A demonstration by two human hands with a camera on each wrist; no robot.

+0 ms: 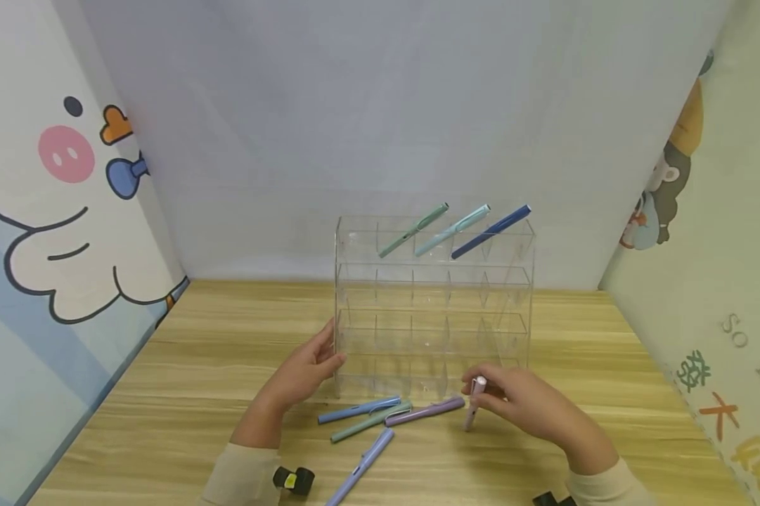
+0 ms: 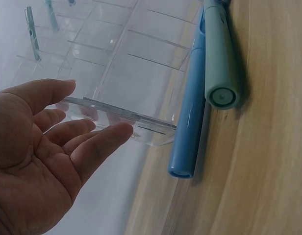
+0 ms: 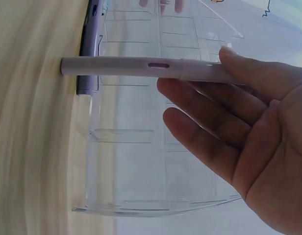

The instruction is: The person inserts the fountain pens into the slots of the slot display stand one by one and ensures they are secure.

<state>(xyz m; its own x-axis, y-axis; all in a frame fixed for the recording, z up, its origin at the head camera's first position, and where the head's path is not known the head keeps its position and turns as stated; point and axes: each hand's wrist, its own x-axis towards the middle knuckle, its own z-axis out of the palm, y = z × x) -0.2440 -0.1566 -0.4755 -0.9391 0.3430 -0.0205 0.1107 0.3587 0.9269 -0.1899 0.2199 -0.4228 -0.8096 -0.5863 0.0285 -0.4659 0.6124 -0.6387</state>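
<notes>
My right hand (image 1: 522,400) pinches a pale pink pen (image 3: 121,66) between thumb and fingers, before the lower right of a clear acrylic pen rack (image 1: 433,323). That pen stands near upright, lower end at or close to the tabletop. At the rack's left side, my left hand (image 2: 48,142) rests with loosely extended fingers along the side panel. Three pens slant in the top tier: a green pen (image 1: 414,230), a light blue pen (image 1: 453,230) and a dark blue pen (image 1: 491,232).
Before the rack, a blue pen (image 1: 358,410), a sage green pen (image 1: 371,422) and a purple pen (image 1: 424,411) lie close together on the wooden table (image 1: 183,393). A lavender pen (image 1: 362,466) lies nearer the front. Cartoon-printed panels flank both sides.
</notes>
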